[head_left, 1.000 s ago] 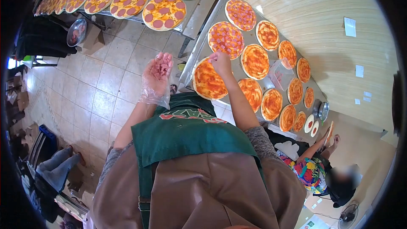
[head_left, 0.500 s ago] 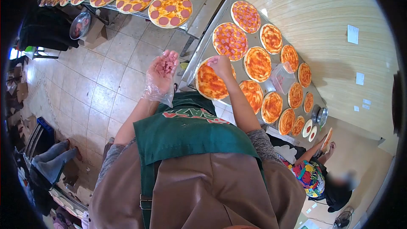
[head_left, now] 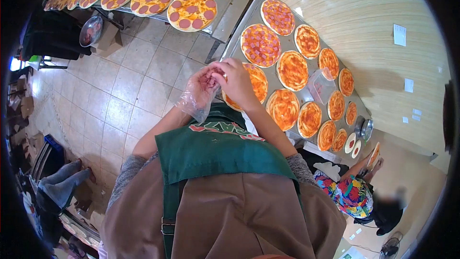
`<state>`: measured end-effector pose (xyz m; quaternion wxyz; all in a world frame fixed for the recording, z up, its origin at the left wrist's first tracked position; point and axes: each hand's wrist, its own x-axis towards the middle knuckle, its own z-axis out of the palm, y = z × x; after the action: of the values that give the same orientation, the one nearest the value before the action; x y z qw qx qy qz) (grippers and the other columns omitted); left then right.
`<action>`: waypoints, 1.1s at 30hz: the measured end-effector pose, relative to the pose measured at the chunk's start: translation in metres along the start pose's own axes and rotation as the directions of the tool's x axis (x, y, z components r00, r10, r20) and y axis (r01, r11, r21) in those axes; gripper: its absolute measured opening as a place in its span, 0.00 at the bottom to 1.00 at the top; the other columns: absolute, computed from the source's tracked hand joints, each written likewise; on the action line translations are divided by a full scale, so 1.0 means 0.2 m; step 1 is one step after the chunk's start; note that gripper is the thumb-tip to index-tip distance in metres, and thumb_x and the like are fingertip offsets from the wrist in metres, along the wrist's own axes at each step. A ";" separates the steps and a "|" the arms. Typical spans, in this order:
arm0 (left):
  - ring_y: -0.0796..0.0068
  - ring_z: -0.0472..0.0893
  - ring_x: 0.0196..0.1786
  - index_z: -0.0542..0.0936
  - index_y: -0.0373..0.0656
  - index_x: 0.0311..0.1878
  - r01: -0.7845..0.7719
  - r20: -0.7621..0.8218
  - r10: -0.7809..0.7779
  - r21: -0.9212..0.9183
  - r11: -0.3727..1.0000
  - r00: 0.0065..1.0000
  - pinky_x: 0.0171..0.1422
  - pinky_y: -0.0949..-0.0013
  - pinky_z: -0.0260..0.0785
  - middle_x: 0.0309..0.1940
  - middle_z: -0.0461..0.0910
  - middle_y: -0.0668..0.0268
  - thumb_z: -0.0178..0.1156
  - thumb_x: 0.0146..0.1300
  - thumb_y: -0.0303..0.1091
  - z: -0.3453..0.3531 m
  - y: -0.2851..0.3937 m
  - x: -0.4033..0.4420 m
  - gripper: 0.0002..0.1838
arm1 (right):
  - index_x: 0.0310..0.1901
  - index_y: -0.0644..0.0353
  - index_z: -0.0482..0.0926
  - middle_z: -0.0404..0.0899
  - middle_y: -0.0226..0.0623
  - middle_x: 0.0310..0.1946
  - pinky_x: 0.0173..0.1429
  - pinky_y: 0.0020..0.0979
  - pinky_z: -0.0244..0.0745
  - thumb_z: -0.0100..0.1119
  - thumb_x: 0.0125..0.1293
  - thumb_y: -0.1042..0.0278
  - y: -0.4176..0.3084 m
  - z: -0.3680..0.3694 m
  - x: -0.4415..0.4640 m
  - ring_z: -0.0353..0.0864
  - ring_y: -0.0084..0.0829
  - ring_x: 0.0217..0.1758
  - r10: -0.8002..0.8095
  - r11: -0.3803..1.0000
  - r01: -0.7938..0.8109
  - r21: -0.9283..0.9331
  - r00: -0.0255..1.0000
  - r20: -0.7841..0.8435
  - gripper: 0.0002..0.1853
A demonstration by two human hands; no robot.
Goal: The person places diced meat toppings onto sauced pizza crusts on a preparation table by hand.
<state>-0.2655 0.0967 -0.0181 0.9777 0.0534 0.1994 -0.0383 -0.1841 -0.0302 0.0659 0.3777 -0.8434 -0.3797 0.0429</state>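
Note:
My left hand [head_left: 200, 88], in a clear plastic glove, is cupped palm up around small pieces of meat [head_left: 209, 81]. Over that palm is my right hand [head_left: 234, 80], its fingers bent at the pieces; what they pinch is too small to tell. Partly behind my right hand lies a sauced pizza base [head_left: 255, 80] at the near edge of the metal table [head_left: 234, 50]. Just beyond it sits a pizza topped with pink cubes [head_left: 260, 45], and a second cubed one [head_left: 278, 17] is further back.
Several sauced bases [head_left: 293, 70] surround a clear plastic container [head_left: 321, 86]. At the upper left, another table [head_left: 223, 28] bears pizzas with round meat slices [head_left: 191, 11]. A metal bowl [head_left: 91, 31] stands at the left. A person in a floral top [head_left: 352, 196] holds a pizza base [head_left: 373, 156] at right.
My right hand has moved left from above the near sauced base to my left palm. My left hand has shifted right and down, and its fingers are more curled.

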 end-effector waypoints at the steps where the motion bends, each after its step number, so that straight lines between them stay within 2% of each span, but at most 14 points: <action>1: 0.68 0.81 0.53 0.79 0.37 0.53 0.038 0.045 -0.037 -0.018 0.999 0.998 0.63 0.63 0.72 0.49 0.83 0.61 0.53 0.74 0.35 -0.03 -0.01 0.01 0.14 | 0.41 0.61 0.85 0.81 0.42 0.37 0.53 0.39 0.74 0.67 0.60 0.67 -0.01 0.00 0.00 0.79 0.43 0.48 -0.020 0.998 0.020 -0.052 1.000 0.004 0.10; 4: 0.68 0.81 0.52 0.79 0.39 0.49 0.076 0.023 -0.076 0.008 0.997 0.997 0.62 0.63 0.72 0.47 0.84 0.62 0.53 0.74 0.36 -0.04 -0.03 0.03 0.12 | 0.45 0.60 0.85 0.81 0.42 0.35 0.52 0.41 0.75 0.66 0.59 0.68 0.04 -0.01 -0.02 0.79 0.46 0.44 -0.017 0.997 0.020 -0.076 0.999 0.038 0.12; 7: 0.67 0.81 0.54 0.79 0.37 0.53 0.074 -0.060 -0.071 0.051 0.996 0.996 0.65 0.62 0.72 0.50 0.83 0.60 0.53 0.74 0.36 0.06 -0.05 0.01 0.14 | 0.48 0.61 0.83 0.83 0.39 0.33 0.47 0.37 0.77 0.64 0.63 0.70 0.12 -0.03 -0.04 0.82 0.39 0.40 0.094 0.994 -0.100 0.055 0.991 0.096 0.12; 8: 0.66 0.80 0.56 0.78 0.36 0.55 0.071 -0.043 -0.068 0.058 0.996 0.997 0.67 0.61 0.71 0.52 0.82 0.59 0.53 0.74 0.36 0.09 -0.05 0.01 0.15 | 0.49 0.63 0.83 0.83 0.38 0.33 0.45 0.35 0.77 0.63 0.65 0.71 0.15 -0.03 -0.05 0.82 0.36 0.39 0.178 0.943 -0.194 0.269 0.981 0.083 0.12; 10: 0.64 0.79 0.59 0.77 0.34 0.59 0.061 -0.008 -0.060 0.069 0.996 0.998 0.70 0.61 0.70 0.55 0.81 0.56 0.53 0.74 0.35 0.12 -0.06 0.01 0.18 | 0.50 0.66 0.82 0.84 0.35 0.33 0.42 0.32 0.77 0.61 0.68 0.72 0.20 -0.03 -0.06 0.82 0.29 0.36 0.335 0.688 -0.325 0.648 0.935 0.114 0.12; 11: 0.63 0.79 0.61 0.76 0.33 0.60 0.068 -0.020 -0.067 0.066 0.996 0.998 0.72 0.60 0.69 0.57 0.80 0.55 0.53 0.74 0.35 0.14 -0.06 -0.01 0.18 | 0.51 0.69 0.81 0.84 0.32 0.35 0.40 0.25 0.75 0.59 0.71 0.71 0.23 -0.05 -0.07 0.79 0.19 0.35 0.339 0.682 -0.309 0.663 0.937 0.088 0.13; 14: 0.61 0.76 0.66 0.74 0.31 0.63 0.080 -0.075 -0.076 0.054 0.995 0.994 0.74 0.60 0.67 0.60 0.78 0.52 0.52 0.74 0.34 0.17 -0.05 -0.01 0.20 | 0.52 0.68 0.81 0.84 0.31 0.36 0.39 0.23 0.74 0.60 0.70 0.70 0.30 -0.18 -0.09 0.77 0.19 0.32 0.400 0.557 -0.413 0.720 0.894 0.204 0.13; 15: 0.60 0.76 0.66 0.74 0.31 0.63 0.076 -0.100 -0.070 0.050 0.996 0.992 0.74 0.60 0.67 0.61 0.77 0.51 0.52 0.74 0.33 0.18 -0.04 -0.01 0.20 | 0.51 0.65 0.83 0.83 0.29 0.34 0.37 0.20 0.72 0.62 0.70 0.68 0.35 -0.19 -0.11 0.75 0.17 0.30 0.445 0.556 -0.443 0.703 0.873 0.199 0.13; 18: 0.60 0.76 0.67 0.74 0.31 0.63 0.035 -0.152 -0.028 0.044 0.998 0.988 0.73 0.61 0.69 0.62 0.77 0.51 0.51 0.74 0.33 0.15 -0.02 -0.03 0.20 | 0.45 0.65 0.85 0.83 0.27 0.31 0.36 0.23 0.72 0.65 0.68 0.65 0.54 -0.16 -0.17 0.76 0.18 0.29 0.555 0.611 -0.580 0.538 0.799 0.232 0.11; 21: 0.60 0.77 0.66 0.74 0.31 0.63 -0.017 -0.165 0.030 0.074 0.997 0.986 0.71 0.61 0.70 0.62 0.77 0.51 0.51 0.73 0.32 0.09 0.02 0.00 0.20 | 0.39 0.66 0.85 0.83 0.29 0.28 0.38 0.25 0.74 0.65 0.67 0.67 0.72 -0.01 -0.23 0.77 0.20 0.28 0.478 0.786 -0.507 0.353 0.861 0.172 0.09; 25: 0.60 0.77 0.66 0.74 0.31 0.63 -0.065 -0.160 0.076 0.072 0.995 0.984 0.71 0.62 0.71 0.62 0.78 0.52 0.50 0.73 0.33 0.06 0.05 -0.04 0.20 | 0.31 0.62 0.85 0.82 0.45 0.25 0.39 0.41 0.75 0.65 0.60 0.66 0.70 0.17 -0.24 0.83 0.44 0.31 0.383 0.916 -0.396 0.073 0.913 0.143 0.08; 28: 0.63 0.81 0.60 0.76 0.33 0.60 -0.086 -0.168 0.097 0.072 0.994 0.981 0.67 0.65 0.74 0.57 0.81 0.54 0.51 0.73 0.35 0.06 0.05 -0.06 0.19 | 0.32 0.60 0.85 0.83 0.44 0.27 0.41 0.44 0.76 0.67 0.58 0.65 0.61 0.19 -0.21 0.84 0.45 0.33 0.359 0.929 -0.346 -0.129 0.928 0.096 0.07; 31: 0.63 0.81 0.60 0.76 0.33 0.61 -0.081 -0.166 0.091 0.065 0.995 0.982 0.67 0.65 0.74 0.58 0.81 0.54 0.51 0.74 0.34 0.06 0.05 -0.08 0.19 | 0.34 0.58 0.86 0.84 0.45 0.30 0.42 0.47 0.76 0.69 0.56 0.64 0.55 0.18 -0.18 0.84 0.48 0.35 0.382 0.906 -0.351 -0.239 0.918 0.101 0.08; 33: 0.63 0.81 0.60 0.76 0.33 0.61 -0.077 -0.178 0.085 0.049 0.996 0.980 0.67 0.65 0.73 0.58 0.81 0.54 0.51 0.74 0.34 0.05 0.05 -0.10 0.19 | 0.35 0.61 0.85 0.86 0.41 0.30 0.41 0.40 0.77 0.69 0.57 0.68 0.56 0.19 -0.18 0.85 0.40 0.34 0.387 0.903 -0.357 -0.241 0.918 0.090 0.07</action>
<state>-0.2801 0.1061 -0.0001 0.9551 0.0854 0.2838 0.0025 -0.1559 -0.0799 -0.0429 0.2405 -0.9319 -0.2387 0.1293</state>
